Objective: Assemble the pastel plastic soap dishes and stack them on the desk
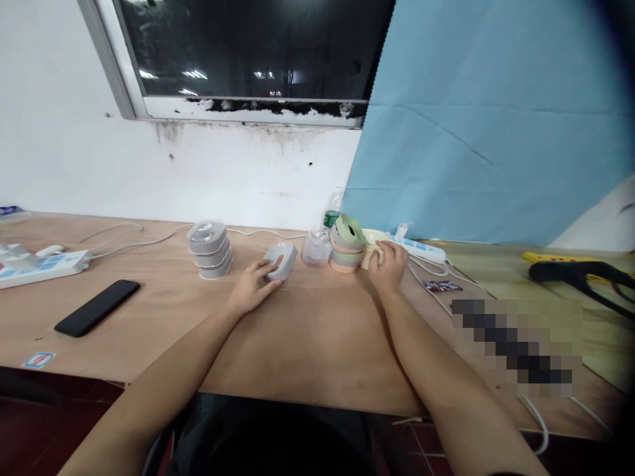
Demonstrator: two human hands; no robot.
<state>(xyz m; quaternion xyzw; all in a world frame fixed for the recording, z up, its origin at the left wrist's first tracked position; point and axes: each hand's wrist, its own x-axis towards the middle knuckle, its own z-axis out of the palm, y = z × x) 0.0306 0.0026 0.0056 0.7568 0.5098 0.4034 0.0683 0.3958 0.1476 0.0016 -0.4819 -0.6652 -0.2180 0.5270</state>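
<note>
The fingers of my left hand reach over the near rim of a small light grey plastic dish, with the thumb outside, so its wall sits between them. My right hand is closed around a cream plastic container, partly hidden by the fingers. Directly left of that hand rises a stack of green, peach and grey containers, its green top piece tilted. A stack of grey containers with a clear lid on top stands left of my left hand.
Between the dish and coloured stack are crumpled clear plastic and a bottle. A black phone and a power strip lie left. Another power strip, cables and a small wrapper lie right. The wall bounds the back.
</note>
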